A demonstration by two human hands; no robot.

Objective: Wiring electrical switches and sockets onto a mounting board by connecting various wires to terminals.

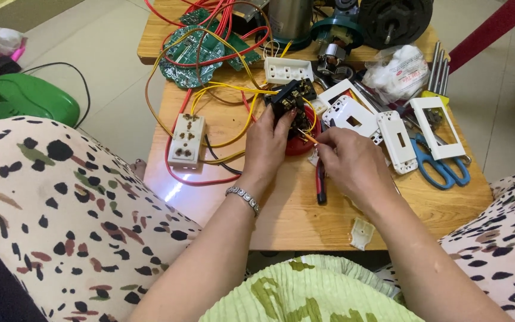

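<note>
My left hand [267,145] grips a black electrical switch module [291,102] with yellow wires [227,89] running from it, held over a red round base [303,142]. My right hand [353,164] pinches a thin yellow wire end [309,138] right beside the module and also holds a red-and-black handled tool [320,182] that points down toward me. A silver bracelet [244,197] sits on my left wrist. Both hands work over a small wooden table [281,209].
A beige multi-socket [187,141] lies at the left with red and yellow cables. White faceplates [394,140], blue scissors [439,169], a green circuit board [195,53], a plastic bag [396,73] and motor parts crowd the back. A small white piece [362,232] lies near the front edge.
</note>
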